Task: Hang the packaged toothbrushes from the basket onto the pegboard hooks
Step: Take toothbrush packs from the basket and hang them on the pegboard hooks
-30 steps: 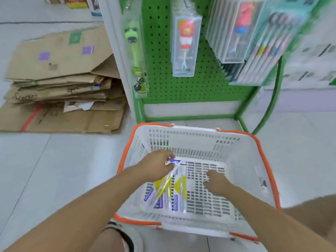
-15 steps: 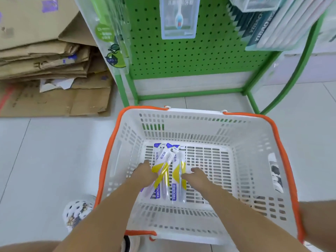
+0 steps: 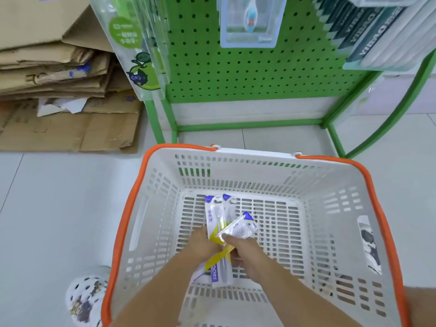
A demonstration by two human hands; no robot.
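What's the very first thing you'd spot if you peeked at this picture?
The big white basket with its bright orange rim sits on the floor in the middle. Inside it, the left hand and right hand are on a few yellow-and-blue toothbrush packs, the right hand lifting one by its edge. Behind the basket stands a green pegboard with packs hanging on it.

Both hands are inside the white basket (image 3: 335,208) with the orange rim. The right hand (image 3: 245,252) pinches 1 toothbrush pack (image 3: 238,228), tilted, its top end raised beyond the fingertips. The left hand (image 3: 201,246) rests on the flat toothbrush packs (image 3: 213,215) just left of it. A green pegboard (image 3: 247,69) with hung packs stands beyond the basket.
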